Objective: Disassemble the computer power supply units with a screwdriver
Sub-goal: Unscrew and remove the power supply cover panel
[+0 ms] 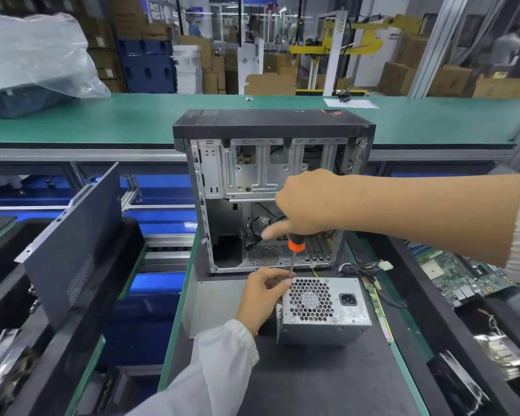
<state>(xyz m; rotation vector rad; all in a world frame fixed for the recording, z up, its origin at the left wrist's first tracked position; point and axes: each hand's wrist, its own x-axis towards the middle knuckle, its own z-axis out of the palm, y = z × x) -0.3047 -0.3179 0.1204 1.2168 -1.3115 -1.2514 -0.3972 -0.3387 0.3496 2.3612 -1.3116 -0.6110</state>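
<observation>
Screwdriver (294,256) is standing nearly upright, its orange-and-black handle gripped from above by the right hand (309,205), whose forefinger is pointing out to the left. Directly below that hand, the left hand (264,291) is pinching the shaft near its tip at the top left corner of the power supply unit (323,310), which is sitting just in front of the open computer case (270,187).
</observation>
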